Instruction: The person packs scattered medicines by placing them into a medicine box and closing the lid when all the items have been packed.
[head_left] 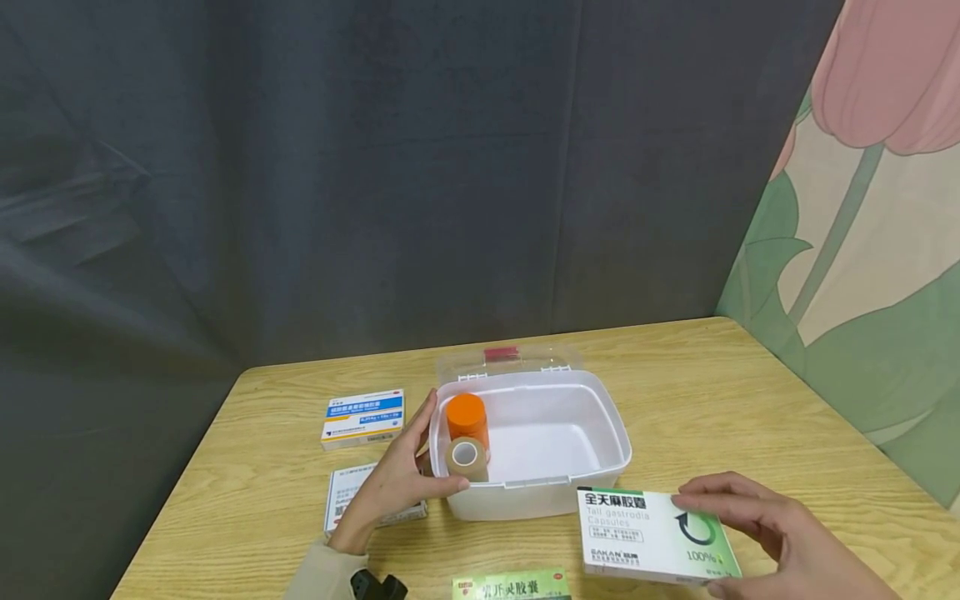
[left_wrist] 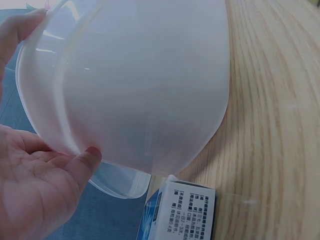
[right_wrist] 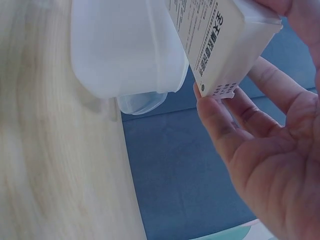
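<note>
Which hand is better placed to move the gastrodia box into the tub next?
Right, I'd say. The right hand grips the gastrodia box near the tub, whose right half is bare. The left hand holds the tub's left side, where the bottle and roll sit.

And there it hangs, a dark blue-grey fabric drape behind the light wood-grain surface, pink-and-green tulip-patterned backdrop rising right!

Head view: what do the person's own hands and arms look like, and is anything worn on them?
The left hand and right hand are bare, without gloves. A pale beige sleeve covers the left forearm, with a small black device at the wrist. No right sleeve shows.
</note>
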